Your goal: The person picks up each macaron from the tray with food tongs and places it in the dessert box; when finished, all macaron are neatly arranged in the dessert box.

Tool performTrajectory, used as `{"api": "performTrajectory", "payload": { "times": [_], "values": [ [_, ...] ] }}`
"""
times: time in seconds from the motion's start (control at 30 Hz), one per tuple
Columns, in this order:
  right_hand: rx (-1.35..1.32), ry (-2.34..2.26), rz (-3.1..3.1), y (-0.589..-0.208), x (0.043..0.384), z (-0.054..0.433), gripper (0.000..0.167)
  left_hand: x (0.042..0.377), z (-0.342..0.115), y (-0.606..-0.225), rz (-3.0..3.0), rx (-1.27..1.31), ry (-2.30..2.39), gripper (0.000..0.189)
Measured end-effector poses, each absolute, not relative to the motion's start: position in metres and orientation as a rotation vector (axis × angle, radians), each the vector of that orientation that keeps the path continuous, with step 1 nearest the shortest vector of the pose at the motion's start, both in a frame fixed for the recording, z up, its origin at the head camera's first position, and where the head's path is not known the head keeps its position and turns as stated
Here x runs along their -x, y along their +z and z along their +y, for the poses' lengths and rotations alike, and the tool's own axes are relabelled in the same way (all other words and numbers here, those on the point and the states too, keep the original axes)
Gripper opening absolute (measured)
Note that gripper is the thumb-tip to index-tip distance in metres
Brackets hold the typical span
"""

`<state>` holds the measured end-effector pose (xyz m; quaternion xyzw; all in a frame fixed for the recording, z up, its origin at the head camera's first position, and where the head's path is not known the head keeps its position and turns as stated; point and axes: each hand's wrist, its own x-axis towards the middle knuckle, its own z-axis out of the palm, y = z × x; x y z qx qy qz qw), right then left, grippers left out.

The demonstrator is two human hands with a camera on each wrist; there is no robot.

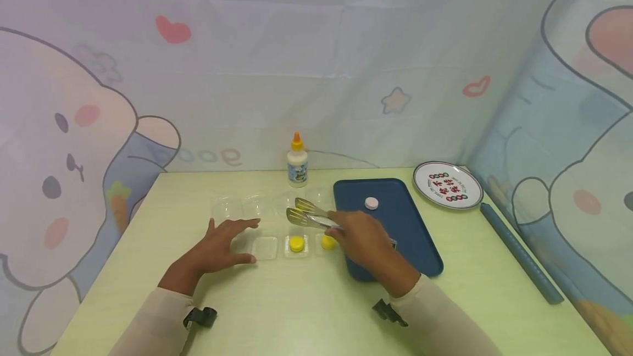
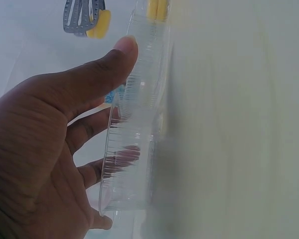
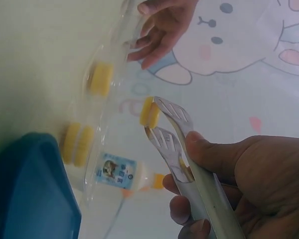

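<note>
My right hand (image 1: pixel 360 237) grips metal slotted tongs (image 3: pixel 179 144), whose tips pinch a yellow macaron (image 3: pixel 149 112) above the table. Below and in front is a clear plastic tray (image 2: pixel 134 149) with square compartments. One yellow macaron (image 1: pixel 296 243) sits in its middle front compartment and another yellow macaron (image 1: pixel 328 242) in the one to the right, while the compartment left of them holds nothing. At the tray's left end, my left hand (image 1: pixel 222 245) is spread with relaxed fingers, its thumb toward the near side and the other fingers behind the clear wall.
A blue tray (image 1: pixel 383 224) on the right bears a pale pink macaron (image 1: pixel 371 203). Behind the clear plastic stands a glue bottle (image 1: pixel 297 166). A patterned plate (image 1: pixel 448 185) lies at the back right, and a long dark blue bar (image 1: pixel 521 254) runs along the right edge.
</note>
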<state>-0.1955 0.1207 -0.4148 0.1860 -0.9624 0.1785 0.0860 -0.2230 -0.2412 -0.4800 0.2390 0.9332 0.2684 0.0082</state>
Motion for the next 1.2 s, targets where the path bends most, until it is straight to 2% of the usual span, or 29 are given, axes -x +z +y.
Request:
{"api": "performTrajectory", "payload": {
  "times": [0.47, 0.8, 1.2],
  "values": [
    [-0.693, 0.450, -2.841, -0.422, 0.195, 0.093, 0.036, 0.224, -0.238, -0.480, 2.919, -0.745, 0.822, 0.087],
    [-0.767, 0.332, -2.915, -0.424, 0.191, 0.071, 0.041, 0.223, -0.240, -0.479, 2.917, -0.759, 0.847, 0.089],
    [-0.816, 0.183, -2.929, -0.427, 0.192, 0.055, 0.036, 0.225, -0.241, -0.482, 2.914, -0.785, 0.855, 0.098]
  ]
}}
